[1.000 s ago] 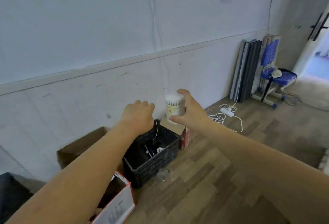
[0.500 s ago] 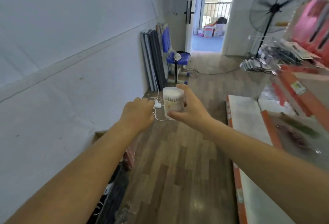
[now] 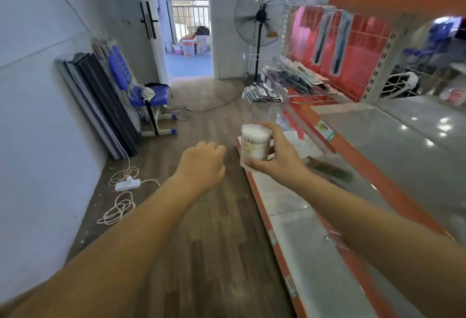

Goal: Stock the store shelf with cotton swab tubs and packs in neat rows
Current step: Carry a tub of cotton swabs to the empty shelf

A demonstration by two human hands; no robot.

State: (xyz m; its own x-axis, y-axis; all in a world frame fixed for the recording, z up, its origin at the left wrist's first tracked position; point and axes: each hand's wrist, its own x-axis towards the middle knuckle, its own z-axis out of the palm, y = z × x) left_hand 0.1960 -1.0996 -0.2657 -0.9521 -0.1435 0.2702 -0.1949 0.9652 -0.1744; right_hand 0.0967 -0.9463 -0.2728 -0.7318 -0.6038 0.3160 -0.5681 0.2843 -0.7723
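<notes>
My right hand (image 3: 276,160) grips a clear round tub of cotton swabs (image 3: 256,144), held upright in the air over the near end of the lowest shelf board. My left hand (image 3: 203,165) hovers to the left of it with fingers curled under and nothing in it. The store shelf (image 3: 378,146) with orange edges and grey boards runs along the right side. Its lower board (image 3: 310,237) lies below my right forearm.
A white power strip (image 3: 127,184) and coiled cable lie on the wooden floor at left. A blue chair (image 3: 148,95) and dark panels lean on the left wall. A standing fan (image 3: 259,14) and hanging packs are beyond the shelf. An open doorway is straight ahead.
The view has swung right, from the wall and crates to the shelf. Both hands kept their pose, the right still holding the tub.
</notes>
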